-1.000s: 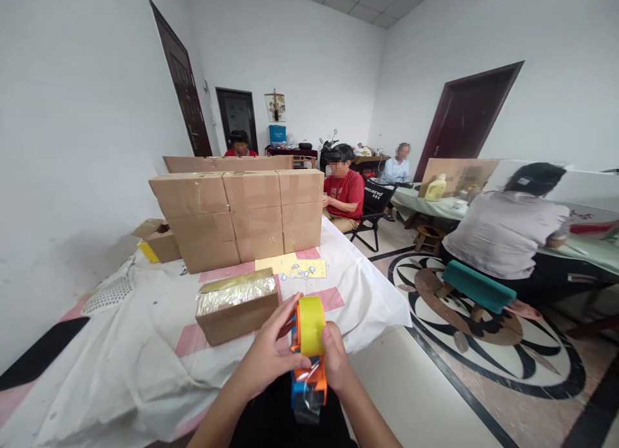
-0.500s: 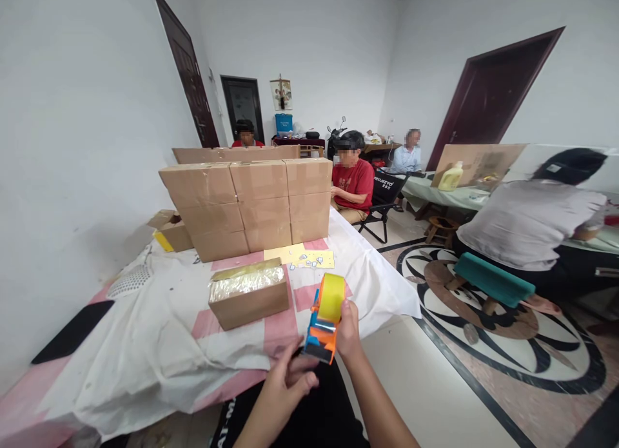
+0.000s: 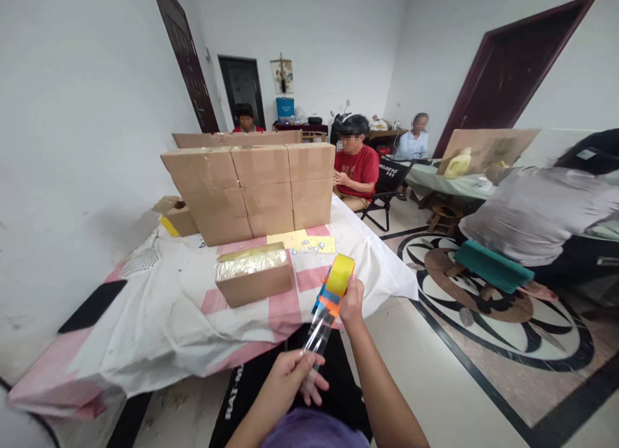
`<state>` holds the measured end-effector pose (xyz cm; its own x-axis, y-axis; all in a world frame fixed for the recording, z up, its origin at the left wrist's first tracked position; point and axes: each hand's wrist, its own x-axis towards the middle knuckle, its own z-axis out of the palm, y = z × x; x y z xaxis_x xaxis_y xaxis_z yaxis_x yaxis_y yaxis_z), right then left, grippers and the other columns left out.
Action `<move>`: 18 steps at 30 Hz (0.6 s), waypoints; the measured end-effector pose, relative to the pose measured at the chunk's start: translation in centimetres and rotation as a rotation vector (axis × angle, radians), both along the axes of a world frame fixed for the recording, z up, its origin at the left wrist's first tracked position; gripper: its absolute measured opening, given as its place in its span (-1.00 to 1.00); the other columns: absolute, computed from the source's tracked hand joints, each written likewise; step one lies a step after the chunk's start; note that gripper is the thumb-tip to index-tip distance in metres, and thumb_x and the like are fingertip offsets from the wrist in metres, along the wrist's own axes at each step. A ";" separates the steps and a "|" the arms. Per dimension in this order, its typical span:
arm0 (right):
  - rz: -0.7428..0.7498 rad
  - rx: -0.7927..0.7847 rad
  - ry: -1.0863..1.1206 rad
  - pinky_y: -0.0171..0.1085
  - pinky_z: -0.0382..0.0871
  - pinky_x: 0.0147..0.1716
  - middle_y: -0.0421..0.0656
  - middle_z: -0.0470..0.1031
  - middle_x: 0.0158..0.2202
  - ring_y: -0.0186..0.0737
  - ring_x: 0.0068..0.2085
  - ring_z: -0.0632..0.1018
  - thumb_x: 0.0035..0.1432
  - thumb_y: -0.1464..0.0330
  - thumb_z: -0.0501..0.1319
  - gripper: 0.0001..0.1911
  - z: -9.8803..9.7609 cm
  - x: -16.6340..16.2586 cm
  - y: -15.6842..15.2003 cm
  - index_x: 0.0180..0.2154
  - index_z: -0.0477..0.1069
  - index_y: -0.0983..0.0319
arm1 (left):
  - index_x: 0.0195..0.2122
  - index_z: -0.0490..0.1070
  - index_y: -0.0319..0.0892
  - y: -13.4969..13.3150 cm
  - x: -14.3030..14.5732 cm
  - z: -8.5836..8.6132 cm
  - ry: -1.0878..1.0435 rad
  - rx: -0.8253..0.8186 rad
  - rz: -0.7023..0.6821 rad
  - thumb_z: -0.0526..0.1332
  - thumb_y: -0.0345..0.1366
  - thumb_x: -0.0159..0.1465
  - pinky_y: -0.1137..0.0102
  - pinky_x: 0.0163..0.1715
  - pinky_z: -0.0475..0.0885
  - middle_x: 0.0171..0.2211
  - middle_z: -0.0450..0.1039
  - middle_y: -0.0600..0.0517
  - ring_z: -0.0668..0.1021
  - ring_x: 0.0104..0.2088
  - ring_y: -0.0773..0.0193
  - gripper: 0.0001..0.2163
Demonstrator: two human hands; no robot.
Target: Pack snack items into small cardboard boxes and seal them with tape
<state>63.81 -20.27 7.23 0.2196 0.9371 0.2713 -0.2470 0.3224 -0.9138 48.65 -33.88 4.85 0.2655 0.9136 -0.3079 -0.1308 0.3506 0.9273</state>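
Note:
My right hand [image 3: 352, 301] is closed round an orange and blue tape dispenser [image 3: 329, 304] that carries a yellow roll of tape [image 3: 340, 275]. A strip of clear tape [image 3: 316, 335] runs down from the dispenser toward my lap. Its lower end is pinched between the thumb and fingers of my left hand [image 3: 300, 372], and the other fingers are spread. Left of the dispenser, a small cardboard box [image 3: 255, 282] with shiny wrapping at its top stands on the cloth-covered table [image 3: 178, 300], apart from both hands.
Stacked cardboard boxes [image 3: 251, 190] form a wall at the table's back. Before them lie yellow sheets [image 3: 309, 242] with small pieces. A black flat item [image 3: 91, 306] is at the left edge. Several people sit around, one in a red shirt [image 3: 356, 174] beyond the table.
My left hand has moved down and away from the dispenser, drawing out a clear tape strip. My right hand has shifted slightly up and right with the dispenser, which has turned a little.

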 end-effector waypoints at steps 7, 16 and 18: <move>0.023 0.003 0.149 -0.13 0.58 -0.40 0.00 0.63 -0.47 -0.03 -0.43 0.65 0.19 -0.24 0.09 -0.30 2.4 -1.3 -0.8 -0.42 0.58 0.25 | -0.18 0.49 -0.32 -0.3 0.0 0.4 0.006 0.009 0.016 0.28 0.28 0.12 0.48 -0.59 0.36 -0.43 0.64 -0.17 0.61 -0.58 0.26 -0.36; 0.012 -0.008 0.143 -0.18 0.55 -0.43 -0.06 0.60 -0.49 -0.11 -0.47 0.62 0.19 -0.23 0.09 -0.33 3.5 -1.6 -1.6 -0.44 0.54 0.23 | -0.17 0.50 -0.31 -0.6 -0.1 0.1 0.023 0.041 0.007 0.25 0.24 0.19 0.46 -0.58 0.37 -0.42 0.64 -0.17 0.61 -0.56 0.23 -0.40; -0.011 -0.047 0.120 -0.17 0.56 -0.41 -0.07 0.59 -0.49 -0.12 -0.47 0.62 0.20 -0.23 0.06 -0.33 3.8 -1.7 -1.8 -0.44 0.51 0.22 | -0.16 0.51 -0.32 -0.4 0.0 -0.3 0.024 0.055 0.008 0.23 0.23 0.21 0.45 -0.57 0.36 -0.41 0.64 -0.17 0.61 -0.56 0.22 -0.40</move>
<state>62.09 -22.09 11.07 0.2578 0.9457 0.1979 -0.3520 0.2827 -0.8923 48.64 -34.27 4.51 0.2509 0.9315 -0.2632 -0.1105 0.2977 0.9483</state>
